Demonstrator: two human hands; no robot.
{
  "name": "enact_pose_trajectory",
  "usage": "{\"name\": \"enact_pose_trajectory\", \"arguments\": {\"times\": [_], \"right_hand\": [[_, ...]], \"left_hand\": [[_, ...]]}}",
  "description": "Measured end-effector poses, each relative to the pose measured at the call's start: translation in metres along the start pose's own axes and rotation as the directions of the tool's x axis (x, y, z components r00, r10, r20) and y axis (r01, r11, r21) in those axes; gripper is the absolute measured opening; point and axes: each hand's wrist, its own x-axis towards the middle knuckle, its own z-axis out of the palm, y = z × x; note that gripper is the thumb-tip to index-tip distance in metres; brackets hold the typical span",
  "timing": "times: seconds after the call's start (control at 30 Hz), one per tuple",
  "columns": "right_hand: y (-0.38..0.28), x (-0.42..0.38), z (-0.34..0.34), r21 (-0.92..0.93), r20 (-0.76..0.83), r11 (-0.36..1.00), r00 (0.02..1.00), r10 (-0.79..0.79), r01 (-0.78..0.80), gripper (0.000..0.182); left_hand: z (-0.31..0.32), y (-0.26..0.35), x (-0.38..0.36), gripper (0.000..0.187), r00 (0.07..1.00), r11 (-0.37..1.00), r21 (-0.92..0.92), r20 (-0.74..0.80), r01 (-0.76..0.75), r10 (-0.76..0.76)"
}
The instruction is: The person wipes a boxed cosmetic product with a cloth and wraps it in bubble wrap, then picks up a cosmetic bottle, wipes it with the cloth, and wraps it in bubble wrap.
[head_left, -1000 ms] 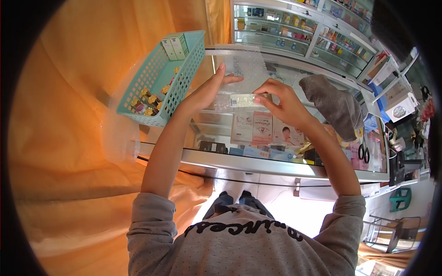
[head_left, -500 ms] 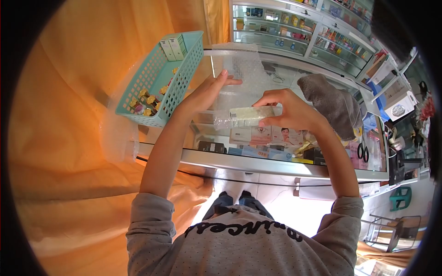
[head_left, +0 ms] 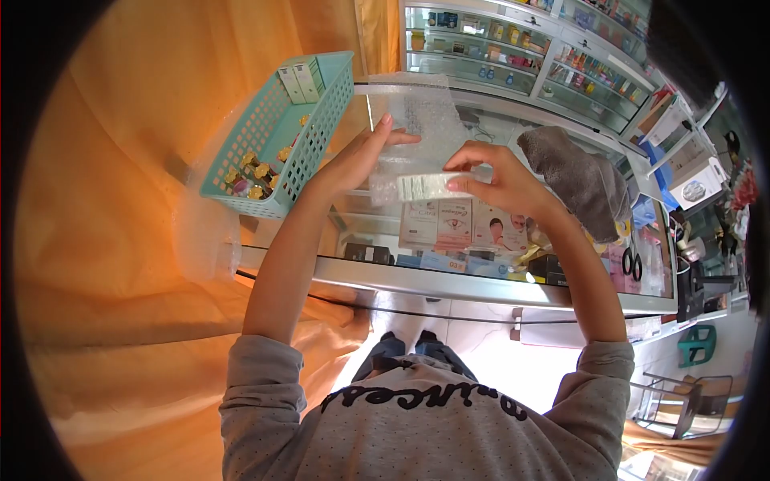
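Observation:
A small whitish box (head_left: 429, 187) with a printed side lies across the bubble wrap (head_left: 417, 120), some of the clear wrap around it. Thumb and fingers of my right hand (head_left: 496, 178) pinch the box at its right end. To the left, my left hand (head_left: 365, 154) lies over the wrap, fingers stretched out and thumb raised, holding nothing. Beneath them is a glass-topped display counter (head_left: 417, 280). Left of my left hand stands a mint-green plastic basket (head_left: 321, 132) with two similar boxes (head_left: 302, 82) and several small items with gold flower tops (head_left: 255, 172).
A grey towel (head_left: 573, 180) lies right of my right hand. Black-handled scissors (head_left: 632, 264) are near the counter's right end. Flat product boxes (head_left: 453, 228) show through the glass. An orange curtain (head_left: 128, 240) hangs at left, and stocked glass shelves (head_left: 481, 52) stand behind.
The box has turned over in my right hand, now showing its striped side, and has moved slightly away from me. My left hand has barely moved.

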Motion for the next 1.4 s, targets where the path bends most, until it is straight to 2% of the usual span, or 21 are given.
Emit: {"name": "enact_pose_trajectory", "arguments": {"times": [0.1, 0.27, 0.37, 0.43, 0.47, 0.53, 0.63, 0.77, 0.83, 0.87, 0.93, 1.0, 1.07, 1.23, 1.3, 1.33, 1.4], "right_hand": [[0.002, 0.001, -0.002, -0.028, 0.006, 0.996, 0.997, 0.083, -0.082, 0.022], [0.011, 0.002, 0.002, -0.061, -0.056, 0.998, 0.998, 0.008, -0.011, 0.022], [0.005, 0.003, 0.006, -0.069, -0.101, 0.997, 0.994, -0.052, 0.045, 0.023], [-0.003, 0.001, 0.005, -0.084, -0.117, 0.994, 0.991, -0.072, 0.063, 0.023], [-0.008, -0.001, 0.004, -0.088, -0.091, 0.993, 0.992, -0.090, 0.082, 0.023], [-0.008, -0.002, 0.003, -0.091, -0.065, 0.991, 0.992, -0.107, 0.101, 0.024], [-0.003, -0.001, 0.002, -0.065, -0.036, 0.995, 0.996, -0.077, 0.075, 0.027], [-0.006, -0.001, -0.001, -0.097, 0.005, 0.995, 1.000, -0.021, 0.021, 0.030], [-0.006, 0.000, -0.002, -0.096, 0.013, 0.995, 1.000, -0.009, 0.011, 0.031], [-0.005, 0.000, -0.001, -0.088, 0.000, 0.996, 1.000, 0.025, -0.025, 0.030], [-0.001, 0.001, 0.001, -0.083, -0.011, 0.995, 0.998, 0.055, -0.055, 0.030], [0.002, 0.000, 0.004, -0.050, -0.083, 0.999, 0.997, 0.003, -0.007, 0.029], [0.003, 0.001, 0.002, -0.074, -0.088, 0.997, 0.996, -0.014, 0.008, 0.028], [0.003, 0.002, 0.005, -0.112, -0.097, 0.994, 0.995, -0.026, 0.015, 0.025], [-0.001, 0.003, 0.008, -0.313, -0.167, 0.944, 0.972, -0.166, 0.108, 0.026], [-0.005, 0.003, 0.009, -0.314, -0.166, 0.943, 0.971, -0.169, 0.110, 0.026], [-0.014, 0.003, 0.011, -0.341, -0.078, 0.907, 0.954, -0.289, 0.247, 0.030]], "left_hand": [[-0.001, 0.003, -0.001, 0.084, 1.000, 1.000, -0.026, 0.014, -0.002, 0.003], [0.001, 0.007, -0.004, 0.082, 1.000, 1.000, -0.029, -0.012, 0.012, -0.012], [-0.002, 0.002, -0.002, 0.081, 0.996, 0.997, -0.030, -0.049, -0.075, 0.073], [-0.008, 0.002, 0.000, 0.080, 0.960, 0.961, -0.026, -0.052, -0.276, 0.275], [-0.007, 0.001, 0.000, 0.080, 0.960, 0.960, -0.025, -0.050, -0.277, 0.276], [-0.003, 0.004, -0.002, 0.079, 0.993, 0.992, -0.048, -0.003, -0.119, 0.119], [0.000, 0.002, -0.002, 0.079, 0.997, 0.992, -0.096, -0.006, -0.079, 0.079], [-0.001, 0.000, -0.001, 0.076, 0.997, 0.994, -0.074, 0.009, -0.078, 0.079], [-0.003, -0.002, 0.000, 0.057, 0.984, 0.981, -0.084, 0.039, -0.172, 0.176], [-0.004, -0.003, -0.001, 0.057, 0.983, 0.981, -0.086, 0.038, -0.174, 0.177], [-0.005, 0.012, -0.008, 0.043, 0.959, 0.950, 0.131, 0.016, -0.283, 0.284], [-0.004, 0.020, -0.013, 0.042, 0.957, 0.950, 0.111, 0.021, -0.290, 0.290], [-0.002, 0.022, -0.011, 0.043, 0.954, 0.950, 0.088, 0.033, -0.298, 0.297], [-0.002, 0.019, -0.010, 0.031, 0.971, 0.969, 0.055, 0.017, -0.240, 0.239], [-0.002, 0.019, -0.010, 0.030, 0.973, 0.972, 0.046, 0.015, -0.232, 0.231], [-0.002, 0.019, -0.010, 0.030, 0.975, 0.974, 0.037, 0.014, -0.222, 0.222], [-0.002, 0.017, -0.009, 0.030, 0.974, 0.973, 0.035, 0.018, -0.226, 0.226]]}}
